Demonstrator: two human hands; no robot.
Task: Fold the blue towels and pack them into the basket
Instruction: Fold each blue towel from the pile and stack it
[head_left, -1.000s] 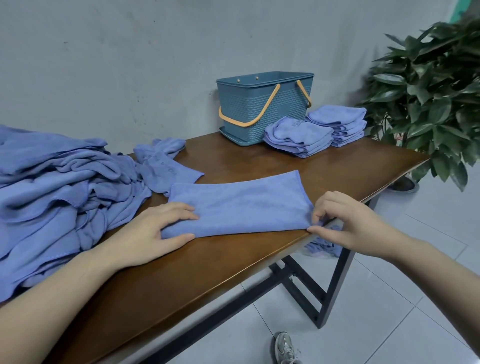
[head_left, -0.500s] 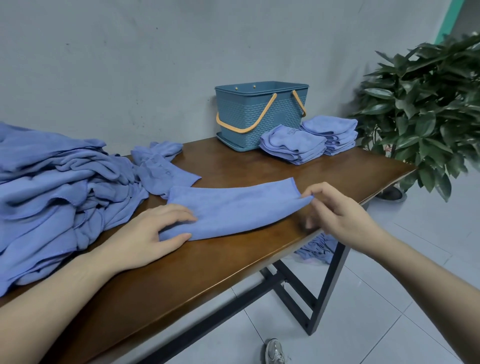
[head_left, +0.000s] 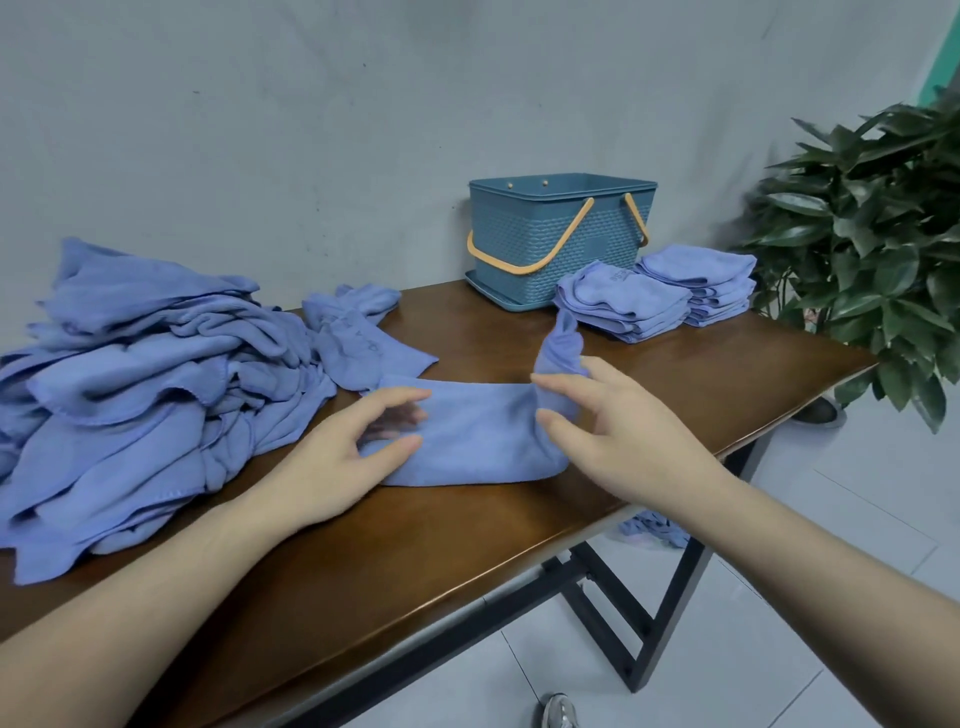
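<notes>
A blue towel, folded into a long strip, lies on the wooden table in front of me. My right hand pinches its right end, which stands raised and bent over toward the left. My left hand hovers at the strip's left end with fingers spread in an arc and the thumb touching the cloth. The teal basket with orange handles stands at the far edge of the table. Two stacks of folded towels sit to its right.
A big heap of unfolded blue towels fills the left of the table, with one loose towel beside it. A leafy plant stands past the right table edge. A towel lies on the floor under the table.
My right hand has lifted the towel's right end and carried it left over the strip. My left hand has risen from pressing flat to an arched pose. The camera moved closer.
</notes>
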